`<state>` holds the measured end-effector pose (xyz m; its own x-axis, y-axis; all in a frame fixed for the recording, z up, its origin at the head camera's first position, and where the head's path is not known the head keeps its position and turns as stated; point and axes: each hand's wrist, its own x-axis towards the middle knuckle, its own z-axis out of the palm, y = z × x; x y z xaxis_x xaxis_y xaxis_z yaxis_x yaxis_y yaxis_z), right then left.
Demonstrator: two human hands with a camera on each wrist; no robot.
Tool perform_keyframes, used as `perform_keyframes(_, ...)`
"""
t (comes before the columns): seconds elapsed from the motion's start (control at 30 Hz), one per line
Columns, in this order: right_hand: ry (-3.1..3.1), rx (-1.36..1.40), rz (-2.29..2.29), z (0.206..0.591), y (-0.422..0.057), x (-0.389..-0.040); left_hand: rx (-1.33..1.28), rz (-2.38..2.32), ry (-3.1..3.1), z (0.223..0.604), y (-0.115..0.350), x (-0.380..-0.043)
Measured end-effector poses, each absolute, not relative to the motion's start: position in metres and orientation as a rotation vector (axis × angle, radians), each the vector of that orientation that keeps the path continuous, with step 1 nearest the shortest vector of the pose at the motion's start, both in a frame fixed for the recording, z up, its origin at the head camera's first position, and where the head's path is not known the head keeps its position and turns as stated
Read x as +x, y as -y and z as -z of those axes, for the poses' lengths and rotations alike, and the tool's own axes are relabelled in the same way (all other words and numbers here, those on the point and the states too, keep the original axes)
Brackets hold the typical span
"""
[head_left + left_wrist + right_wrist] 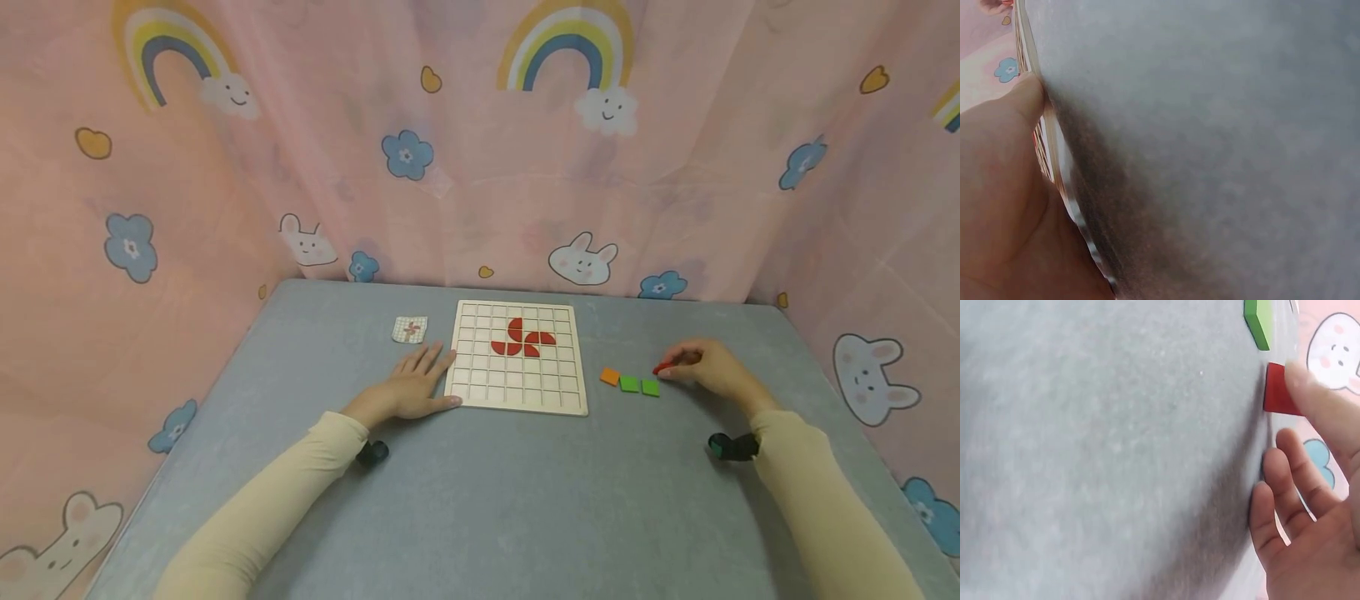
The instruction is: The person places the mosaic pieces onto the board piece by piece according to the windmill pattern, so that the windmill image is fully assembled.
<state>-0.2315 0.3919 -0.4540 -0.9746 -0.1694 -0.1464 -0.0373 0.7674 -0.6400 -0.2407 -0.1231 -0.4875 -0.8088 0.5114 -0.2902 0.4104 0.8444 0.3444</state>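
Note:
On the grey table in the head view lies a pale wooden grid board (pixel 517 383). Several red quarter-round pieces (pixel 515 328) form a pinwheel in its upper middle. My left hand (pixel 411 392) rests flat at the board's left side, its thumb and fingers touching that edge. To the right of the board, my right hand (pixel 708 367) pinches a red tile (pixel 1276 394) just above the table. The thumb lies on the tile's near face in the right wrist view, and the fingertip behind it is hidden.
An orange tile (pixel 610 377) and two green tiles (pixel 628 384) lie in a row between the board and my right hand. A small pattern card (pixel 409 330) sits left of the board. Behind the table hangs a pink patterned curtain (pixel 480 200).

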Motion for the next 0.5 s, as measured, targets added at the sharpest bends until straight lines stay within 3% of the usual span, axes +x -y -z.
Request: perform_keyframes(0.5,-2.768,-0.255,0.934,0.4544,-0.3977,-0.2230,0.694,-0.363,-2.649,0.4862,0.1233,-0.2391)
